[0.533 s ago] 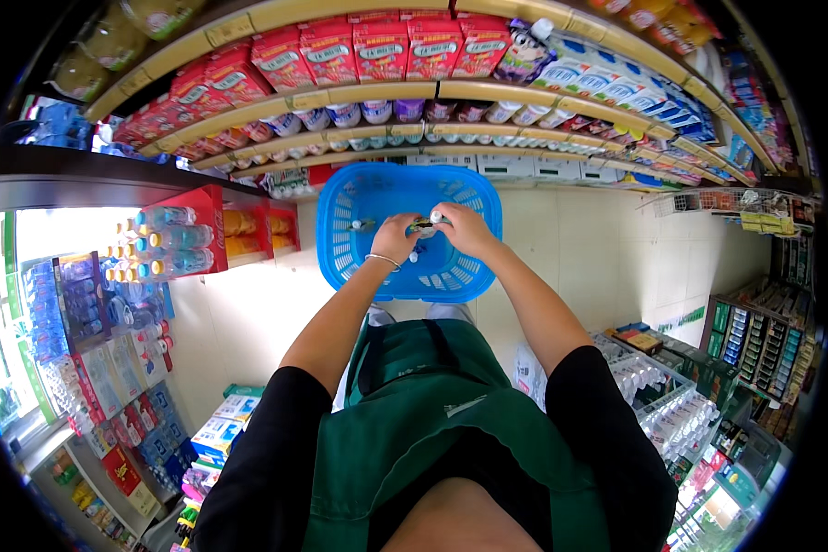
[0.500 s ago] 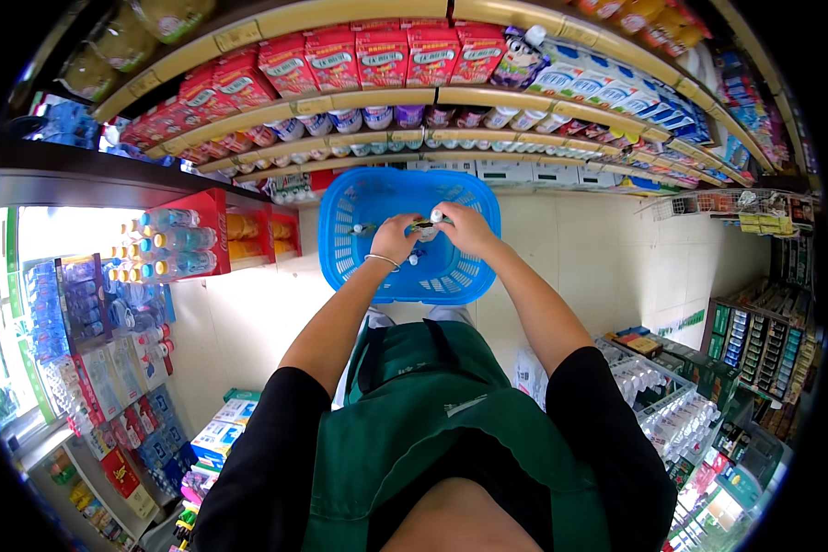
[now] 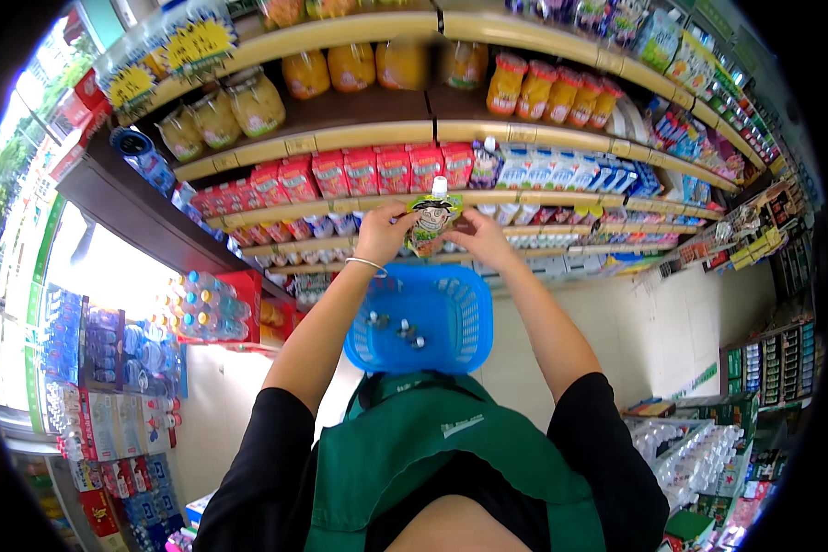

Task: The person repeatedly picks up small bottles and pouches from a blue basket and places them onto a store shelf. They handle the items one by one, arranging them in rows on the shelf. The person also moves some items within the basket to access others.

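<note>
You hold a small spouted pouch [image 3: 431,224] up in front of the shelves with both hands. Your left hand [image 3: 385,232] has its fingers closed on the pouch's left edge, and your right hand [image 3: 477,235] has its fingers closed on the right edge, so the pouch sits between your fingertips with its white cap pointing up just above them. A thin bracelet [image 3: 370,265] circles your left wrist, just below those fingers.

Below your fingers, near your chest, hangs a blue plastic basket [image 3: 451,313] with a few small items [image 3: 397,328] lying on its bottom; it is apart from both hands. Just behind your fingertips runs a shelf of red packets [image 3: 359,171], and to the right of your right fingers stands a row of blue and white cartons [image 3: 561,172]. Well above your fingers, yellow jars [image 3: 351,66] line a higher shelf. Your green apron [image 3: 432,460] fills the lower view.
</note>
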Available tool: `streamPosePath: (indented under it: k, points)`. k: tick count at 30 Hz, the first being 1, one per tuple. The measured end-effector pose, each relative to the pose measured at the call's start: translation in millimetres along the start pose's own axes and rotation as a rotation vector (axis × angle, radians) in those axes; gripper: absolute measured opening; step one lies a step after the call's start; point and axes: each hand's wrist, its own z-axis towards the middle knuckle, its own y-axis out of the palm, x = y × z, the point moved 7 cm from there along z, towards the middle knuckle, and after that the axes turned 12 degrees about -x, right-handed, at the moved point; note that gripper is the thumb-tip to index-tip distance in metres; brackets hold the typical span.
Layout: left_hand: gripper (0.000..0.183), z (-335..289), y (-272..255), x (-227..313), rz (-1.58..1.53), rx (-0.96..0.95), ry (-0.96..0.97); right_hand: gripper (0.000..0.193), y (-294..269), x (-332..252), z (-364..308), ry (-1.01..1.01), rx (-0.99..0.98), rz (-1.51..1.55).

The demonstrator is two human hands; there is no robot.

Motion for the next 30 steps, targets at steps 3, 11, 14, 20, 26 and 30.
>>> streamPosePath:
  k: [3,11,14,20,26,30]
  points:
    - [0.018,12.7,-19.6,74.5,-0.125,-0.002,0.189,0.028,-13.5,-55.2,20.5,-0.075,0.087,-0.136]
    - [0.022,68.6,-97.6,212.2,0.07,0.208,0.403,0.02,-54.0,-234.4,85.3,-0.436,0.233,-0.46]
    - [0.032,85.3,-121.3,276.9,0.251,0.273,0.499,0.022,-72.2,-301.6,110.6,-0.563,0.306,-0.56]
    - [0.043,129.0,-155.6,318.0,0.421,0.411,0.603,0.02,-111.1,-362.4,173.7,-0.673,0.501,-0.621]
    - [0.041,156.6,-153.1,290.7,0.533,0.358,0.5,0.022,-132.0,-338.9,222.7,-0.592,0.533,-0.621]
    - [0.04,161.0,-146.1,265.2,0.602,0.396,0.601,0.025,-131.2,-315.3,246.4,-0.54,0.425,-0.557]
